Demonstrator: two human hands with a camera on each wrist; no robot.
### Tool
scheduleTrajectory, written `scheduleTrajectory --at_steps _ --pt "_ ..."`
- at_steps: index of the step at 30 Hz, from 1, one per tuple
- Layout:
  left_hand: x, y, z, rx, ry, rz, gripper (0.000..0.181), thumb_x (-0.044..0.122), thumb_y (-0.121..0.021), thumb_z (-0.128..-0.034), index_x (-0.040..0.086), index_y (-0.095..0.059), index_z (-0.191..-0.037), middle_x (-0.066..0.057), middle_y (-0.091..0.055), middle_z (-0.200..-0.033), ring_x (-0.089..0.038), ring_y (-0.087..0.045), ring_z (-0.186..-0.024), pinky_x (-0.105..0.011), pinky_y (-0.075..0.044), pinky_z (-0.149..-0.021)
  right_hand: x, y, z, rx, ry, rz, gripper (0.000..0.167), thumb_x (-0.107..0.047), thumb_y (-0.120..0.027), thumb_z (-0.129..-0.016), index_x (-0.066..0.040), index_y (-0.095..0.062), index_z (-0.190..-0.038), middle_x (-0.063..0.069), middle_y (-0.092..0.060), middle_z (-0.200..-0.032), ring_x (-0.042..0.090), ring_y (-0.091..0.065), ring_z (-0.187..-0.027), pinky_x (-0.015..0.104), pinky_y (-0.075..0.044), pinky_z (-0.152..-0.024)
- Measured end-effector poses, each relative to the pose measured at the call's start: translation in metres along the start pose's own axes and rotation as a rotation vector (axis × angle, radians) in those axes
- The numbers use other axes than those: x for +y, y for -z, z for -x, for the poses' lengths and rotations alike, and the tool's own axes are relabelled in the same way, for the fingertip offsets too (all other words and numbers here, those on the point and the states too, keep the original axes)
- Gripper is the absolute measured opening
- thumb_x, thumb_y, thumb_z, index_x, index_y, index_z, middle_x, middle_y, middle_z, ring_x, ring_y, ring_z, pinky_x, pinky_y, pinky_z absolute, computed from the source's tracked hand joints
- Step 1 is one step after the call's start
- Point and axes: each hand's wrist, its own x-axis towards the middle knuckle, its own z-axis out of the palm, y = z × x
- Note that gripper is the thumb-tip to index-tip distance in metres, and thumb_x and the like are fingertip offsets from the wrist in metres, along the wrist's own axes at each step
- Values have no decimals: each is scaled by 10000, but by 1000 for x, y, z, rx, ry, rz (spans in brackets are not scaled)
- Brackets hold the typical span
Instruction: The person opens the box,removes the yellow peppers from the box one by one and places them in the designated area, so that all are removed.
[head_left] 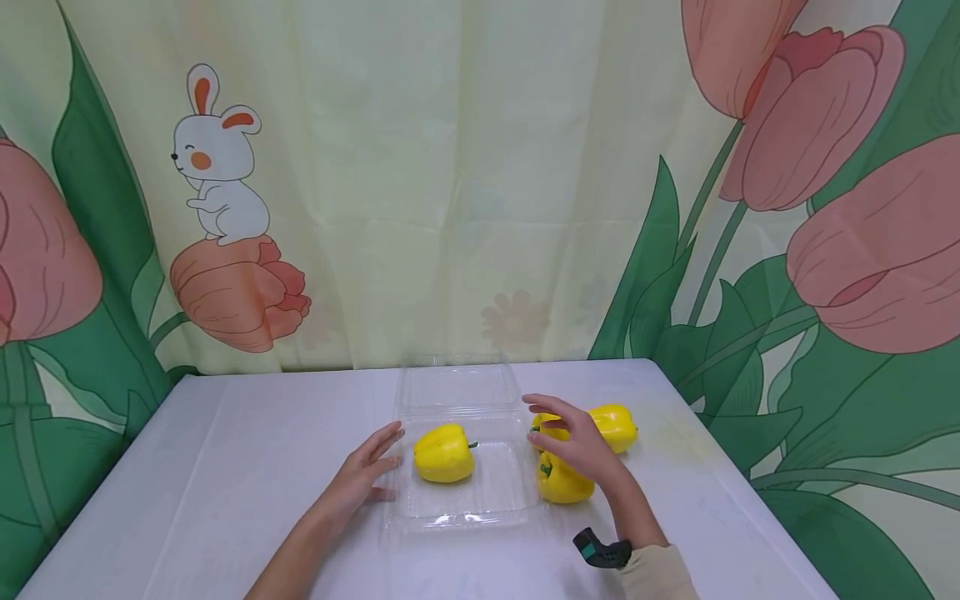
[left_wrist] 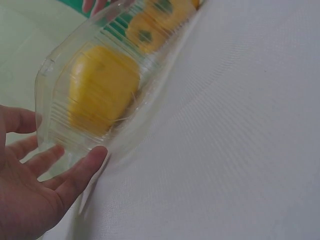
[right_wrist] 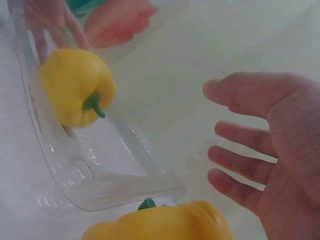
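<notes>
A clear plastic clamshell box (head_left: 450, 522) lies on the table with its lid (head_left: 459, 388) folded back. Inside it, toward the left, is a yellow bell pepper (head_left: 442, 454) with a green stem. My left hand (head_left: 358, 475) is at the box's left wall, fingers spread and gripping nothing; whether the fingertips touch the plastic I cannot tell. To the right of the box sit more yellow peppers: one near (head_left: 564, 479), one farther right (head_left: 613, 427), and one partly hidden behind my right hand (head_left: 573, 442). That hand hovers over them with loosely extended fingers, holding nothing in the right wrist view.
A white cloth covers the table (head_left: 247, 467). Behind it hangs a curtain (head_left: 450, 208) printed with tulips and a rabbit. A black band (head_left: 602, 550) is on the right wrist, at the end of a beige sleeve (head_left: 658, 573).
</notes>
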Motion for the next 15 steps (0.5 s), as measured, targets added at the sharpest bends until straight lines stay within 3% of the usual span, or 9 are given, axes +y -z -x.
scheduleTrajectory --at_steps 8,15 --pt "-1 0 0 -1 7 -1 540 184 -520 -977 292 -362 -1481 -8 -336 -1576 -316 -401 -1362 -371 -580 -757 -2 -5 -1 -20 -20 -23 539 -241 -699 -878 -266 -514 -1384 48 -545 -1407 351 -518 -1270 490 -461 -1043" --pt "-1 1 0 -6 -3 6 538 194 -524 -977 293 -363 -1481 -9 -335 -1576 -328 -401 -1364 -383 -581 -772 -6 -10 -2 -32 -1 -21 530 -292 -706 -873 -299 -521 -1369 3 -545 -1406 288 -533 -1260 465 -471 -1040"
